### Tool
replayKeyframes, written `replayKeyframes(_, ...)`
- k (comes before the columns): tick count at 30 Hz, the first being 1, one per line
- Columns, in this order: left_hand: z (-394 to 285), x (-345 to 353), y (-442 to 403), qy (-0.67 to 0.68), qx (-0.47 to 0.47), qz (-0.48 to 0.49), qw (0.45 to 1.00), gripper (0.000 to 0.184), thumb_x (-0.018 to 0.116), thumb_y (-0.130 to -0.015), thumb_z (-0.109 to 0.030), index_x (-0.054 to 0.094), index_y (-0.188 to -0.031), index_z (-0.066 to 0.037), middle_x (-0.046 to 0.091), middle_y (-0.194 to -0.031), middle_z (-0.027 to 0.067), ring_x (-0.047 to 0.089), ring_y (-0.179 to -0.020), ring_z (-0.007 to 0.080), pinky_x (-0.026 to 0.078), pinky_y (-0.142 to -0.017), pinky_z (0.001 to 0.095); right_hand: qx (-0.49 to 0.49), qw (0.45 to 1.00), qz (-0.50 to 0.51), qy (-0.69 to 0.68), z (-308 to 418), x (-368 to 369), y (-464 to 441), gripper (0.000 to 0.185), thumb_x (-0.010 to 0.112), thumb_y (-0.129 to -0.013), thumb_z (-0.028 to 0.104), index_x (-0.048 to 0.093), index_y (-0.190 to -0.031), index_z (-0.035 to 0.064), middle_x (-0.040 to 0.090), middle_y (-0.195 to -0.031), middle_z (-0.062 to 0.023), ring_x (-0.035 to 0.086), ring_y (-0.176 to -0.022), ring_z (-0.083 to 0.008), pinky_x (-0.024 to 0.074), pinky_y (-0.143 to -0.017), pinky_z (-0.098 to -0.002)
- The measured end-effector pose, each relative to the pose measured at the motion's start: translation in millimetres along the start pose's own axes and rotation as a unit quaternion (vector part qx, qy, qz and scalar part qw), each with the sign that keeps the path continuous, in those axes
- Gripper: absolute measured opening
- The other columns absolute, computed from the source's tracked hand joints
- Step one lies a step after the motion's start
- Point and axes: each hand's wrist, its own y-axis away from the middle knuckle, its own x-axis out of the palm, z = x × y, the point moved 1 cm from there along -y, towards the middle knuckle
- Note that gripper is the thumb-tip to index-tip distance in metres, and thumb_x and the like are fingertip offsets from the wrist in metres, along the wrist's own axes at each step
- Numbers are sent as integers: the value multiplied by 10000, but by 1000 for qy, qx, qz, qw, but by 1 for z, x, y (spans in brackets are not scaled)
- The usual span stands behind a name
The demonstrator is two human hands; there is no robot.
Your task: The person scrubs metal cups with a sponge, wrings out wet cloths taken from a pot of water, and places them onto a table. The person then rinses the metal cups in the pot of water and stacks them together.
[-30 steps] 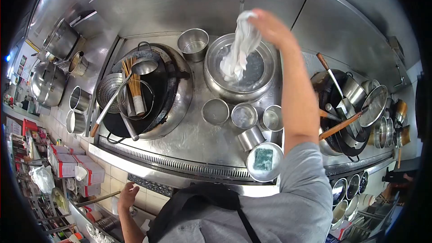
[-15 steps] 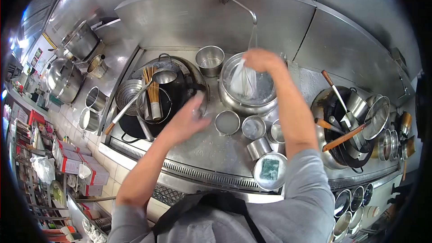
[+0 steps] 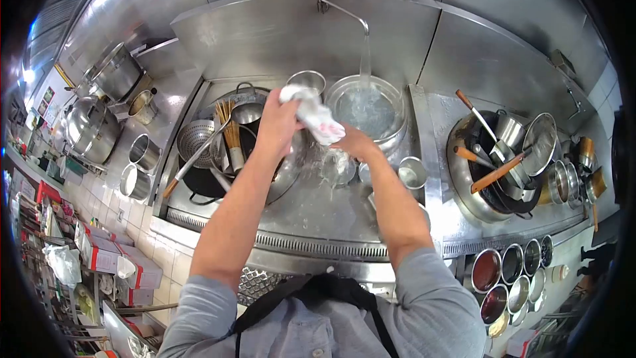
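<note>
A wet, bunched white cloth [image 3: 317, 114] is stretched between my two hands above the steel counter. My left hand [image 3: 278, 122] is closed round its upper left end, and my right hand [image 3: 355, 142] grips the lower right end. Right behind the right hand stands a large steel pot [image 3: 401, 134] of water, with a stream from the tap [image 3: 351, 14] running into it. Below the cloth is a small metal cup [image 3: 339, 167], blurred by falling water. My right forearm partly hides other small containers.
To the left, a wok holds a perforated ladle [image 3: 193, 138], a bamboo brush [image 3: 232, 139] and a long-handled ladle [image 3: 246, 113]. At right, another wok [image 3: 464, 179] carries several utensils with wooden handles. A small steel cup [image 3: 412, 172] stands right of my forearm.
The cloth has come out of the pot and moved left with my right hand. My left hand, empty before, has risen and taken hold of it. The view has shifted slightly.
</note>
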Motion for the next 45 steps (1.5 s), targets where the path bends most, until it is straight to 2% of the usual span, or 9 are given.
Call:
replayKeyframes(8, 155, -106, 80, 139, -172, -89, 971, 311, 538, -970, -171, 546, -1281, -189, 598, -1232, 61, 631, -1099, 282, 503, -898, 515, -92, 986, 8, 140, 91, 22, 16, 598, 726, -732, 167, 521, -1286, 69, 669, -1135, -160, 645, -1086, -275, 495, -932, -377)
replayKeyframes(16, 221, -107, 86, 113, -194, -33, 974, 472, 382, -1069, -454, 527, -1394, -144, 641, -1285, 18, 606, -1183, 227, 410, -1066, 361, -104, 991, -13, -85, 135, 77, 30, 598, 750, -765, 133, 509, -1298, 12, 628, -1117, -114, 614, -1042, -208, 508, -889, -338)
replayKeyframes(21, 165, -96, 151, 381, -383, 46, 840, 944, 397, -834, -894, 531, -1409, -157, 556, -1388, 149, 531, -1324, 358, 280, -1167, 616, -139, 979, -103, -108, 47, 140, 40, 628, 818, -802, 160, 475, -1304, 5, 603, -1144, -105, 609, -1048, -214, 515, -903, -340)
replayKeyframes(25, 197, -97, 131, 416, -298, 96, 854, 788, 521, -874, -794, 588, -1356, -175, 622, -1290, 126, 548, -1287, 378, 383, -1095, 626, -127, 988, -1, 86, -2, 173, 89, 531, 793, -857, 191, 540, -1307, 68, 606, -1220, -82, 615, -1126, -240, 511, -940, -350)
replayKeyframes(27, 208, -100, 132, 441, -321, 98, 832, 638, 576, -905, -689, 635, -1285, -180, 678, -1185, 105, 623, -1174, 361, 478, -987, 592, -106, 992, -59, -45, -34, 168, 90, 466, 754, -903, 230, 573, -1310, 93, 611, -1272, -67, 619, -1156, -245, 504, -978, -365)
replayKeyframes(29, 194, -92, 135, 490, -316, 168, 795, 514, 637, -919, -571, 669, -1240, -171, 712, -1122, 98, 668, -1098, 364, 542, -916, 570, -73, 944, -129, -295, -43, 155, 89, 502, 677, -952, 454, 603, -1354, 164, 657, -1152, -55, 613, -1172, -310, 438, -1103, -421)
replayKeyframes(33, 138, -28, 146, 485, -298, 91, 817, 403, 655, -966, -396, 639, -1298, -167, 706, -1183, 96, 684, -1032, 311, 604, -816, 458, 45, 665, 137, -733, -49, 142, 88, 626, 594, -946, 620, 586, -1386, 173, 650, -1287, -108, 631, -1189, -322, 492, -1062, -454)
replayKeyframes(37, 144, -30, 136, 418, -390, 113, 812, 345, 699, -955, -209, 607, -1276, -123, 683, -1061, 117, 647, -861, 197, 499, -558, 255, -37, 720, 144, -678, -31, 125, 63, 615, 637, -945, 519, 555, -1390, 102, 645, -1290, -135, 659, -1131, -302, 550, -959, -448)
replayKeyframes(45, 163, -41, 101, -64, -317, 104, 941, 154, 692, -928, -196, 637, -1013, -80, 569, -744, 13, 535, -607, 105, 338, -434, 251, 5, 964, 47, -260, -27, 110, 5, 268, 732, -817, 191, 610, -1008, 49, 669, -856, -94, 626, -729, -194, 508, -636, -365)
